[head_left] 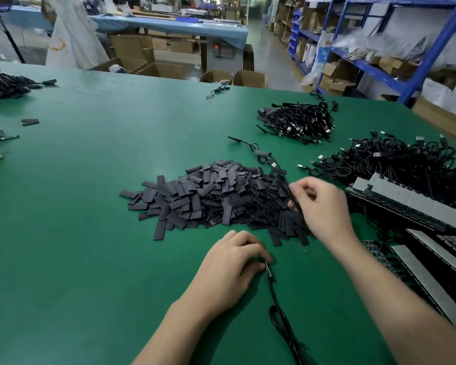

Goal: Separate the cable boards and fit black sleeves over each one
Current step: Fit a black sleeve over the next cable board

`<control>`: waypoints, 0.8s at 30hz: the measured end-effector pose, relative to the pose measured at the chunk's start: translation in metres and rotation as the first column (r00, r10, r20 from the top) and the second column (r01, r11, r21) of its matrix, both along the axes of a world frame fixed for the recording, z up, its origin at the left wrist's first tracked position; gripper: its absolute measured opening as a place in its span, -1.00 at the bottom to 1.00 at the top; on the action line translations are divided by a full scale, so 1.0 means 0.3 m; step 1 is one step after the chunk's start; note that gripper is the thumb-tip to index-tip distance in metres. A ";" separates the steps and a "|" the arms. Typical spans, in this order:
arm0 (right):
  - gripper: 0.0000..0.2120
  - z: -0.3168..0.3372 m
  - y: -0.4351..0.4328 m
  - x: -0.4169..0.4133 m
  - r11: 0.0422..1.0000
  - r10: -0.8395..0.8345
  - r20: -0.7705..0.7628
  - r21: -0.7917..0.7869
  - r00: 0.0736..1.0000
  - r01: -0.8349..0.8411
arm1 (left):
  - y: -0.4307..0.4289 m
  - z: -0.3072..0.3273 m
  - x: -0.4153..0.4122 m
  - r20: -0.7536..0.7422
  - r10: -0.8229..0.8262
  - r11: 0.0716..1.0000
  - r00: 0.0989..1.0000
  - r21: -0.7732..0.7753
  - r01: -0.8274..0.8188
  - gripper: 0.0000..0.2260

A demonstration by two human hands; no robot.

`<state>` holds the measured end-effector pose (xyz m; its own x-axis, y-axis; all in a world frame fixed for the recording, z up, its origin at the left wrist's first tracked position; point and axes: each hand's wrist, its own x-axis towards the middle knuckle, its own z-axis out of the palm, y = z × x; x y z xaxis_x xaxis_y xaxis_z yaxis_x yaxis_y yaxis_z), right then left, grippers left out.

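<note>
A big heap of flat black sleeves [216, 196] lies mid-table on the green mat. At the heap's right edge my right hand [324, 206] pinches one black sleeve [291, 196] between thumb and fingers. My left hand [234, 267] rests on the mat below the heap, fingers curled round the end of a black cable [279, 312] that trails toward me; the board at its end is mostly hidden under the fingers. Panels of joined cable boards [406, 204] with grey strips lie at the right.
Two piles of black USB cables sit at the back right [300, 122] and right [395, 159]. A single cable [258, 151] lies behind the heap. More cable bundles are at the far left [3, 85]. Blue shelving [406, 61] and cardboard boxes stand beyond the table.
</note>
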<state>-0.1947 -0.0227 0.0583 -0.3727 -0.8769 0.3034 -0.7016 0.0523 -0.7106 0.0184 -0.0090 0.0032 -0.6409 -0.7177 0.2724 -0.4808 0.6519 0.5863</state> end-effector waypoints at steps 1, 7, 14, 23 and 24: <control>-0.82 0.018 -0.063 -0.008 1.000 -0.005 -0.054 0.008 0.999 0.005 | 0.000 0.000 0.000 -0.001 0.002 1.000 1.000 0.004 -0.002 -0.89; -0.74 0.146 -0.454 -0.025 0.997 -0.042 -0.320 0.043 0.947 0.059 | -0.004 0.001 -0.003 -0.002 -0.002 1.000 1.000 0.013 0.002 -0.92; -0.58 0.161 -0.505 0.024 0.994 0.003 -0.247 0.107 0.969 0.024 | -0.013 0.004 0.010 -0.111 0.004 0.995 0.994 0.103 0.008 -0.94; -0.73 -0.046 0.180 0.120 0.932 0.264 0.192 0.201 0.945 -0.302 | -0.025 0.020 0.011 -0.316 0.104 0.965 0.943 0.261 -0.019 -0.87; -0.78 -0.063 0.220 0.133 0.920 0.276 0.222 0.222 0.935 -0.324 | -0.024 0.021 0.010 -0.341 0.124 0.964 0.932 0.265 -0.032 -0.86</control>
<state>-0.1548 0.0433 0.0393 -0.1077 -0.9941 0.0104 -0.5718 0.0534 -0.8186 0.0214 -0.0161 0.0096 -0.4758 -0.8356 0.2745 -0.2564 0.4303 0.8655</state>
